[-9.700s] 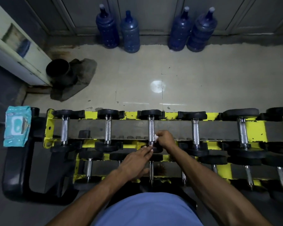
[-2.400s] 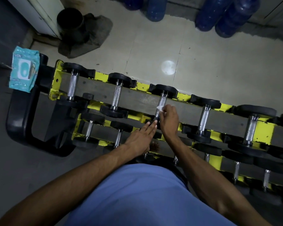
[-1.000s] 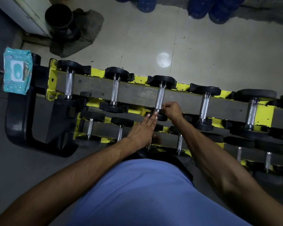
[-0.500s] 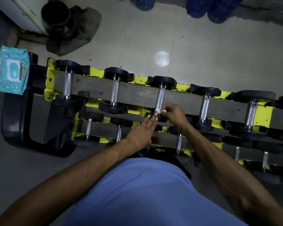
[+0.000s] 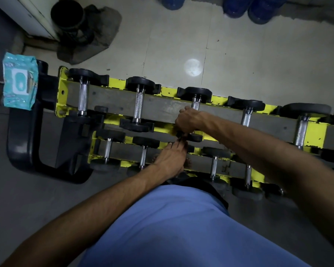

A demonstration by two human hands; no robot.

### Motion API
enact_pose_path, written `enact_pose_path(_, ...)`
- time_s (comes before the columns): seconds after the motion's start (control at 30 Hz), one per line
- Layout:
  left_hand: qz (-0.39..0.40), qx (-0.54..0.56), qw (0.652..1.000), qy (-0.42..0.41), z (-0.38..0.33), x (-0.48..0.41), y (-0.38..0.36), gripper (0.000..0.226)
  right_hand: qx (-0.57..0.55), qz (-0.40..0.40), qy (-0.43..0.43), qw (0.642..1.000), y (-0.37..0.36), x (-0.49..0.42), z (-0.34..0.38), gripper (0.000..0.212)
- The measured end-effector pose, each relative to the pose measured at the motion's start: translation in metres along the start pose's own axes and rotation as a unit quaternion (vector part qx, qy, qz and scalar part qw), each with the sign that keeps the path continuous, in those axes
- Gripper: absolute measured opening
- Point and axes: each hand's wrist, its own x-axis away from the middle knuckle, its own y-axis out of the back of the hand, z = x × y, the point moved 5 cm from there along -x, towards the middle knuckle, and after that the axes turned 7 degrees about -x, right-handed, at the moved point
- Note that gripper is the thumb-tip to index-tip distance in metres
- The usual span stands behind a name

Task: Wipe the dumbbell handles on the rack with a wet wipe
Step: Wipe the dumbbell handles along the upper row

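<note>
A yellow two-tier rack (image 5: pixel 62 93) holds several black dumbbells with chrome handles. My right hand (image 5: pixel 187 120) is wrapped round the handle of the third top-row dumbbell (image 5: pixel 195 105), covering most of it. The wet wipe is hidden under its fingers. Below it, my left hand (image 5: pixel 172 158) reaches in with straight fingers, the tips touching that dumbbell's near weight head (image 5: pixel 196 137). Other top-row handles (image 5: pixel 139 106) stand bare to the left and right.
A teal packet of wipes (image 5: pixel 19 83) lies on a black stand (image 5: pixel 23 147) left of the rack. A black bin (image 5: pixel 68 14) and blue water bottles (image 5: pixel 237 6) stand on the tiled floor beyond. The lower tier's dumbbells (image 5: pixel 143 155) sit near my body.
My right hand has moved from pinching the white wipe at the handle's near end to closing round the handle higher up, hiding the wipe. My left hand has stayed at the near weight head.
</note>
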Motion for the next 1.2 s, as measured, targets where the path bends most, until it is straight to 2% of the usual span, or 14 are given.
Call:
enact_pose_path(0.07, 0.004, 0.001, 1.000, 0.002, -0.001, -0.001, 0.000, 0.084, -0.017, -0.016, 0.013, 1.000, 0.005, 0.005, -0.003, 0.024)
enact_pose_path(0.17, 0.006, -0.008, 1.000, 0.003, -0.003, -0.001, -0.001, 0.082, -0.101, -0.068, 0.018, 0.992, 0.001, 0.015, -0.005, 0.022)
enact_pose_path(0.3, 0.004, -0.001, 1.000, 0.005, 0.001, 0.000, -0.005, 0.087, -0.221, -0.146, -0.043, 0.963, -0.025, 0.036, -0.013, 0.013)
enact_pose_path(0.37, 0.004, 0.008, 1.000, 0.003, 0.002, 0.002, -0.006, 0.090, -0.335, -0.192, -0.116, 0.915, -0.045, 0.047, -0.025, 0.004)
enact_pose_path(0.43, 0.008, 0.014, 1.000, 0.000, 0.002, 0.002, -0.007, 0.091, -0.453, -0.227, -0.204, 0.838, -0.067, 0.053, -0.034, 0.007)
enact_pose_path(0.5, 0.011, 0.023, 1.000, -0.003, 0.001, 0.002, -0.007, 0.093, -0.550, -0.214, -0.279, 0.758, -0.086, 0.050, -0.037, 0.008)
enact_pose_path(0.6, 0.013, 0.032, 0.999, -0.003, 0.001, 0.002, -0.007, 0.095, -0.690, -0.183, -0.299, 0.634, -0.097, 0.037, -0.029, 0.019)
enact_pose_path(0.67, 0.016, 0.034, 0.999, 0.002, 0.002, 0.003, -0.006, 0.094, -0.752, -0.158, -0.282, 0.574, -0.094, 0.035, -0.028, 0.023)
enact_pose_path(0.77, 0.016, 0.044, 0.999, -0.002, 0.004, 0.004, -0.006, 0.092, -0.795, -0.136, -0.258, 0.533, -0.096, 0.045, -0.027, 0.018)
enact_pose_path(0.87, 0.013, 0.054, 0.998, -0.005, 0.006, 0.003, -0.005, 0.092, -0.787, -0.178, -0.282, 0.519, -0.105, 0.056, -0.024, 0.003)
enact_pose_path(0.97, 0.010, 0.058, 0.998, -0.010, 0.007, 0.001, -0.005, 0.094, -0.794, -0.209, -0.262, 0.507, -0.097, 0.066, -0.018, 0.003)
enact_pose_path(1.03, 0.001, 0.063, 0.998, -0.011, 0.008, -0.001, -0.003, 0.091, -0.826, -0.212, -0.226, 0.471, -0.090, 0.075, -0.016, 0.007)
enact_pose_path(1.13, -0.038, 0.058, 0.997, -0.012, 0.008, -0.004, 0.007, 0.083, -0.866, -0.248, -0.196, 0.387, -0.087, 0.094, -0.021, 0.019)
enact_pose_path(1.2, -0.064, 0.053, 0.996, -0.027, 0.002, -0.007, 0.017, 0.081, -0.879, -0.267, -0.196, 0.344, -0.091, 0.110, -0.026, 0.026)
